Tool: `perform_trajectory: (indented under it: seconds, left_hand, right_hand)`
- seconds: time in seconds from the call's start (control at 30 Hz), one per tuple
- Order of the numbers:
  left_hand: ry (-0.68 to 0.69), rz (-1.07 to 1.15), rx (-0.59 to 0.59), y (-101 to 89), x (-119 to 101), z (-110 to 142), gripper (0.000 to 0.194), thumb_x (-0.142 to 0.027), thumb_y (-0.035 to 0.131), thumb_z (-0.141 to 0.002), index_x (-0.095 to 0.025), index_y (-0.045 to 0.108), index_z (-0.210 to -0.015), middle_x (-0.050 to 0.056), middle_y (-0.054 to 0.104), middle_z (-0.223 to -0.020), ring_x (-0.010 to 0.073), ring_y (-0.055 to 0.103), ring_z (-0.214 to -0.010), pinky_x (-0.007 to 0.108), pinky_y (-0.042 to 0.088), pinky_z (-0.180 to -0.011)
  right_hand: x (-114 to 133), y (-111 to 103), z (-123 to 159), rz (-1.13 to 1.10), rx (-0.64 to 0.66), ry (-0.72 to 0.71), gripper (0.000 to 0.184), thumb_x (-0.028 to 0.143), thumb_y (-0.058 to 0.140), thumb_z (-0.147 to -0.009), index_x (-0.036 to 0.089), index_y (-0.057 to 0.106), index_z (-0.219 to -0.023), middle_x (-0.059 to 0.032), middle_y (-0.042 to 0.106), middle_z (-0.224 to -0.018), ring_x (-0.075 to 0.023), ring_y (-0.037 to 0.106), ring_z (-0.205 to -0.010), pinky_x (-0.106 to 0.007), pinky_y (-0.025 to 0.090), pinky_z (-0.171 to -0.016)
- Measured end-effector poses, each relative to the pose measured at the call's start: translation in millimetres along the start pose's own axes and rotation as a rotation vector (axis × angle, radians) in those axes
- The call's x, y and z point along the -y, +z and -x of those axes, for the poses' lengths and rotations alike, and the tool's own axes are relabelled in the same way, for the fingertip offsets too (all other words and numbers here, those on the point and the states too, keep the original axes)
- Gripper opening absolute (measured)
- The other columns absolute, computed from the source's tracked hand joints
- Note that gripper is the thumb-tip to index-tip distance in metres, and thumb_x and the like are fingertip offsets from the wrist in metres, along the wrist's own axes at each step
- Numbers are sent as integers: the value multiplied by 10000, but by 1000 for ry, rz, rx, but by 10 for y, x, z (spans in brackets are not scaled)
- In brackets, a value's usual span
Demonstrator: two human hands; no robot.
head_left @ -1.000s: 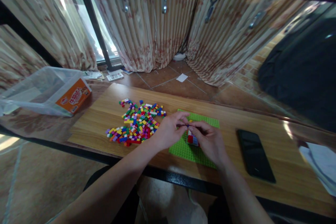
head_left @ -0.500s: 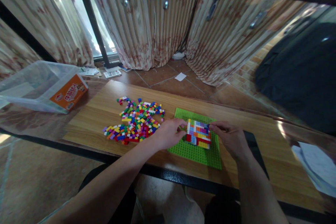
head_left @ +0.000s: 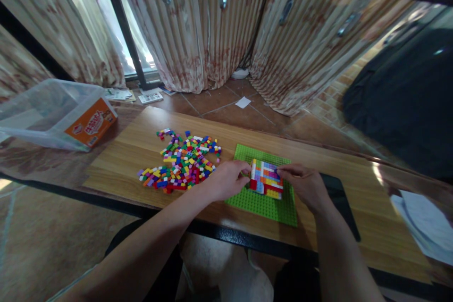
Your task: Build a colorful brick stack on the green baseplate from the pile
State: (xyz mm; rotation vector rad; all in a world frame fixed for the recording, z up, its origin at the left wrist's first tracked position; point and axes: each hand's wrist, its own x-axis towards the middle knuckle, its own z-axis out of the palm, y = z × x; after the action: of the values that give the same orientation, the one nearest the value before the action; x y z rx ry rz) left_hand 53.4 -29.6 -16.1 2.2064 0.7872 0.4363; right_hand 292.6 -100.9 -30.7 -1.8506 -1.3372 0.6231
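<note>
A multicoloured brick build (head_left: 266,181) sits on a green studded baseplate (head_left: 262,208), which lies on a wooden board (head_left: 118,155). The left hand (head_left: 228,180) is at the build's left edge, thumb and forefinger parted there, while its other fingers curl under and cover part of the baseplate's left side. The right hand (head_left: 307,185) has its fingertips drawn together at the build's far right corner, where they appear to pinch a small dark brick (head_left: 278,170), though it is too small to be sure. Just left of the left hand spreads a pile of loose bricks (head_left: 184,163) in many colours, its near right side bordered by that forearm. On the other side, the right hand and wrist block part of a black smartphone (head_left: 341,203) lying on the board. White papers (head_left: 430,217) rest farther right, and a clear plastic tub (head_left: 46,139) with an orange label (head_left: 91,123) stands beyond the board's left end. Past the board, patterned curtains (head_left: 194,33) hang to a tiled floor (head_left: 219,107), where a white slip of paper (head_left: 243,102) lies.
</note>
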Motion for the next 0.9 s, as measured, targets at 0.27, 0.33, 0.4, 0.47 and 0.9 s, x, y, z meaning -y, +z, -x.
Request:
perform_trajectory:
  seconds: [0.27, 0.33, 0.4, 0.47, 0.9]
  left_hand:
    - [-13, -32, -6, 2, 4, 0, 208, -168, 542, -814, -168, 671, -978, 52, 705, -956, 178, 645, -848, 300, 516, -765]
    - [-10, -35, -10, 1, 8, 0, 203, -164, 545, -811, -172, 669, -972, 48, 704, -954, 176, 643, -851, 297, 515, -766]
    - [-5, -38, -5, -3, 11, -2, 199, -163, 545, -811, -172, 668, -967, 47, 703, -950, 176, 643, -848, 298, 514, -766]
    - [-3, -42, 0, -9, 11, -3, 197, -165, 544, -813, -167, 668, -966, 51, 702, -942, 178, 643, -837, 302, 513, -763]
    - [-11, -57, 2, -10, -5, 4, 182, -158, 542, -814, -161, 667, -946, 52, 700, -915, 172, 636, -810, 299, 508, -746]
  right_hand:
    - [47, -5, 4, 107, -32, -28, 235, 412, 668, -711, 200, 752, -766, -56, 710, -825, -209, 637, -798, -343, 483, -738]
    - [51, 4, 3, 87, -35, -5, 243, 416, 684, -691, 193, 746, -763, -59, 712, -814, -204, 637, -763, -337, 486, -707]
    - [55, 10, 5, 57, -23, 46, 271, 421, 702, -673, 181, 742, -791, -58, 712, -771, -196, 634, -712, -326, 482, -664]
    - [64, 7, 10, 26, 3, 101, 304, 421, 712, -668, 167, 739, -833, -53, 707, -719, -184, 627, -664, -306, 469, -619]
    - [130, 49, -4, -78, -32, 217, 314, 399, 701, -607, 140, 703, -782, -32, 666, -601, -144, 569, -545, -266, 419, -505]
